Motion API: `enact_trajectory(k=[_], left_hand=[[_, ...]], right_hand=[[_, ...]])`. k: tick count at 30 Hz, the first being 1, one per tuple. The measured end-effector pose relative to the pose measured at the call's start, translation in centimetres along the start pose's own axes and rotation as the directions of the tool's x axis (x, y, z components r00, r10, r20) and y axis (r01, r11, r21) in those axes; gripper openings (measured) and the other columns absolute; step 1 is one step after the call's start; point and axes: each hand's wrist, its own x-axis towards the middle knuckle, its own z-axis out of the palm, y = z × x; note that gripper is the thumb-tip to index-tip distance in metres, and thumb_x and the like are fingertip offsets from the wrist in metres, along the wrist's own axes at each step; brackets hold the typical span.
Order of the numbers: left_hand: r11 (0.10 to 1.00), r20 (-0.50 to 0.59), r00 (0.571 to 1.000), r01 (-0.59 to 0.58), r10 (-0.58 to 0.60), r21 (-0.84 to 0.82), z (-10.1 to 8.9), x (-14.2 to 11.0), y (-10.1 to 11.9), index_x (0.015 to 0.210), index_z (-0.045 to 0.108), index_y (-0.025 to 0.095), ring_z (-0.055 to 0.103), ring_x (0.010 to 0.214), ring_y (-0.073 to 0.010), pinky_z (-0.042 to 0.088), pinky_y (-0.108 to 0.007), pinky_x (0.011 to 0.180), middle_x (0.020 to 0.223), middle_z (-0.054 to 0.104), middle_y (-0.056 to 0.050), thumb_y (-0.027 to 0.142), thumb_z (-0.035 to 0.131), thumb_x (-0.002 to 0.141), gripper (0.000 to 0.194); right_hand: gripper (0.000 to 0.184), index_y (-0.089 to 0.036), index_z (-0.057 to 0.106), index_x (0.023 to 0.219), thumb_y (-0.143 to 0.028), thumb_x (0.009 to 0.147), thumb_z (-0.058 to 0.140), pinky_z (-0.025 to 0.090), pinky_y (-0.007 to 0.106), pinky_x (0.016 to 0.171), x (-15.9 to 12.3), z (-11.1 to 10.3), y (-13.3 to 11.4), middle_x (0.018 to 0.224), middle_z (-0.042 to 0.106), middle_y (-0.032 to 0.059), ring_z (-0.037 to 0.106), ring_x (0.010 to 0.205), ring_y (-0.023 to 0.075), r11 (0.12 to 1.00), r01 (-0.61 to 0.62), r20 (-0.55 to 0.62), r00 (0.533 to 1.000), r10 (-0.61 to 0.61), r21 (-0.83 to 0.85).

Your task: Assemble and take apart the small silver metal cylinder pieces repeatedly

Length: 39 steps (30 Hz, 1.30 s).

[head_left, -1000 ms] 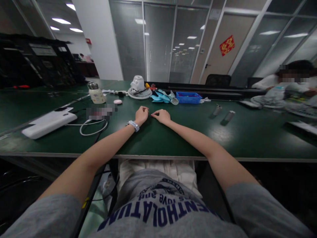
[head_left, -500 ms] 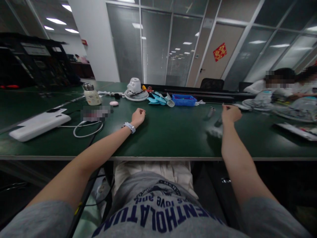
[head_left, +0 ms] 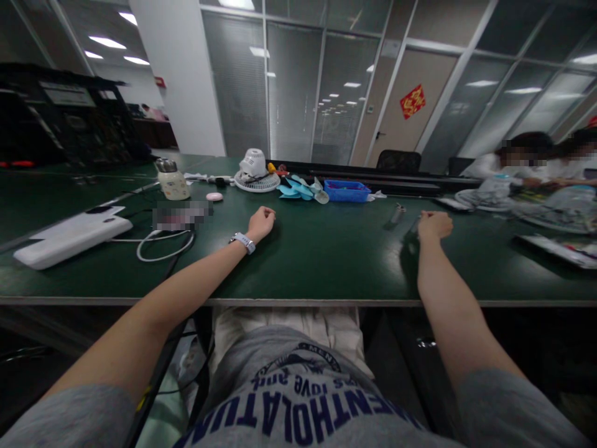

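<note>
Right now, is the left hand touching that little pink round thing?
Apart. The head view shows it: a strip of green table lies between the left hand and the pink round thing.

1. The bare left hand, loosely curled, ends an arm reaching inward.
2. The bare right hand is bent inward at the wrist, fingers curled, its forearm angled leftward.
</note>
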Motion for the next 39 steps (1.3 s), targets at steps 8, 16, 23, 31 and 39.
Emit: enact_trajectory(k=[8, 16, 23, 31, 39], left_hand=[[1.000, 0.028, 1.000, -0.013, 0.012, 0.006, -0.1, 0.0, 0.0, 0.104, 0.063, 0.019, 0.065, 0.096, -0.0189, 0.046, -0.029, 0.084, 0.102, 0.072, -0.008, 0.027, 0.048, 0.087, 0.024], [1.000, 0.034, 0.999, -0.015, 0.014, 0.006, -0.2, -0.1, 0.0, 0.104, 0.063, 0.019, 0.065, 0.094, -0.0192, 0.046, -0.029, 0.084, 0.103, 0.072, -0.007, 0.027, 0.049, 0.086, 0.024], [0.999, 0.022, 1.000, -0.012, 0.011, 0.045, -0.1, -0.1, 0.0, 0.103, 0.063, 0.019, 0.064, 0.095, -0.0193, 0.045, -0.029, 0.083, 0.104, 0.071, -0.006, 0.025, 0.055, 0.082, 0.024], [0.999, 0.020, 1.000, -0.024, 0.023, 0.037, 0.2, 0.2, -0.4, 0.102, 0.064, 0.019, 0.064, 0.093, -0.0193, 0.046, -0.029, 0.081, 0.102, 0.071, -0.006, 0.025, 0.055, 0.082, 0.023], [0.997, 0.018, 0.997, -0.070, 0.071, -0.043, -0.5, -0.9, 0.6, 0.104, 0.066, 0.017, 0.065, 0.092, -0.0198, 0.048, -0.030, 0.083, 0.103, 0.072, -0.009, 0.042, 0.059, 0.083, 0.033]], right_hand=[[0.033, -0.010, 0.071, 0.113, -0.025, 0.090, 0.053, 0.042, 0.038, 0.077, -0.5, 0.0, -0.6, 0.105, 0.064, 0.0270, 0.062, 0.100, 0.0298, 0.966, -0.240, 0.083, 0.969, 0.232, 0.097], [0.066, -0.010, 0.052, 0.133, -0.043, 0.078, 0.070, 0.032, 0.051, 0.103, -1.6, 2.1, -0.6, 0.129, 0.054, 0.0243, 0.050, 0.121, 0.0365, 0.996, -0.060, -0.015, 0.998, 0.061, 0.063], [0.056, -0.014, 0.058, 0.118, -0.021, 0.066, 0.080, 0.049, 0.041, 0.093, -0.7, 2.8, 0.6, 0.114, 0.064, 0.0183, 0.062, 0.109, 0.0292, 0.898, -0.377, 0.180, 0.923, 0.341, 0.228], [0.040, -0.016, 0.069, 0.105, -0.026, 0.068, 0.079, 0.048, 0.042, 0.094, -1.7, 1.5, -2.6, 0.109, 0.068, 0.0161, 0.064, 0.106, 0.0296, 0.904, -0.252, 0.015, 0.965, 0.263, 0.345], [0.045, -0.013, 0.069, 0.104, -0.030, 0.064, 0.081, 0.053, 0.032, 0.083, -14.0, 2.8, -16.8, 0.095, 0.073, 0.0104, 0.069, 0.087, 0.0205, 0.602, 0.228, 0.247, 0.759, -0.602, 0.765]])
